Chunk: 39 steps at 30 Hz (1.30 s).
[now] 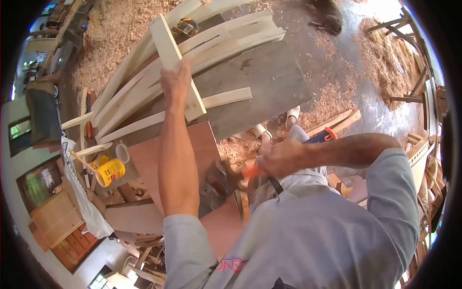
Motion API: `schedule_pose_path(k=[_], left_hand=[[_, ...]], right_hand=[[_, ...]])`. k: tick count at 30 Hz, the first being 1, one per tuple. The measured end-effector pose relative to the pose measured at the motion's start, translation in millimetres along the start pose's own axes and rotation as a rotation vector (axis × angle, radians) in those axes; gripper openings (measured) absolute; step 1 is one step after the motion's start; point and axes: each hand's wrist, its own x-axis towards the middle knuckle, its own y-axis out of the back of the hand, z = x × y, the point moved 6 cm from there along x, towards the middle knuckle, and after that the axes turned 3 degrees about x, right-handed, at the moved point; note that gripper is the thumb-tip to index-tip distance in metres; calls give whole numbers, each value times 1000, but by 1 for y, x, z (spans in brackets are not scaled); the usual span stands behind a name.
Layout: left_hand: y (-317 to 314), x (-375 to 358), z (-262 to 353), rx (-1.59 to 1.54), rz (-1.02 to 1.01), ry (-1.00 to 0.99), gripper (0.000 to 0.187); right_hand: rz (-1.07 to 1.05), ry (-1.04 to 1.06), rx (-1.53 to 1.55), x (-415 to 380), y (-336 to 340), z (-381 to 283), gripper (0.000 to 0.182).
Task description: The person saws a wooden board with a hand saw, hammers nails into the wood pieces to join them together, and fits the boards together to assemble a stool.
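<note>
My left hand is closed around a pale wooden board, which is raised at a slant over the worktable. Near my waist, my right hand is closed on an orange handle, blurred by motion. Beside that handle is a dark tool or machine part, too smeared to make out. Long pale strips lie on the table behind the board, and a short strip lies to its right.
A yellow tub with a stick in it stands at the left, by a reddish panel. A yellow and black tape measure rests among the strips. Wood shavings cover the floor. A dark animal lies at the top right.
</note>
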Motion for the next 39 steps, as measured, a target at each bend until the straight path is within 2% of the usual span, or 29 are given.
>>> schedule_pose_path(k=[2,3,5,6,10,12,13,15,17,18,19,20,23,25,27,28,30,32,33,35,37,39], left_hand=[[-3,1,-1,15,7,3,73],[-3,3,-4,36,43,-13,72],[1,1,4,61,70,-44,72],[-1,-7,6,25,25,-45,71],[6,-23,19,-127,-95,-92,65],[5,-19,1,-67,-26,-76,64],[1,-9,2,-29,35,-92,63],[-1,-10,6,-24,10,-53,63],[-5,-1,-4,26,35,-14,62],[-2,-5,2,29,33,-21,62],[-2,-15,8,-42,23,-87,64],[0,-24,10,-116,18,-143,67],[-6,-14,8,-75,-74,-29,68],[-5,-13,-10,-49,-11,3,68],[-8,-7,3,-53,37,-19,67],[-7,-10,5,-44,16,-11,67],[3,-21,7,-24,2,1,67],[4,-33,17,-127,-24,-86,69],[6,-36,11,-125,-30,-78,69],[-2,-30,17,-208,-24,-48,67],[-11,-14,15,-107,-16,-52,68],[-5,-16,1,15,-10,-35,68]], right_hand=[[-17,290,-320,-17,-24,-22,23],[-8,290,-324,-6,-19,-5,23],[45,596,74,10,4,18,22],[49,584,93,8,-3,15,22],[252,-178,73,34,25,42,29],[169,58,-320,18,15,10,33],[-67,128,-177,21,-21,15,29],[-122,96,-105,0,-18,-5,27],[-347,350,-689,-9,-39,-11,29],[-292,232,-266,-4,3,-5,36],[-289,228,-255,3,7,-3,36],[-166,131,-190,14,15,5,34],[218,-194,-18,23,41,40,31],[164,-172,23,21,19,23,32],[-169,77,-223,6,-10,-2,30],[-164,72,-220,1,-10,-3,30],[-320,199,-285,-8,-15,-14,27],[-174,154,-108,20,35,28,31],[-181,156,-101,24,40,18,31],[113,-366,132,11,75,44,32],[200,-288,-55,25,55,50,29],[176,-201,-65,27,52,36,29]])
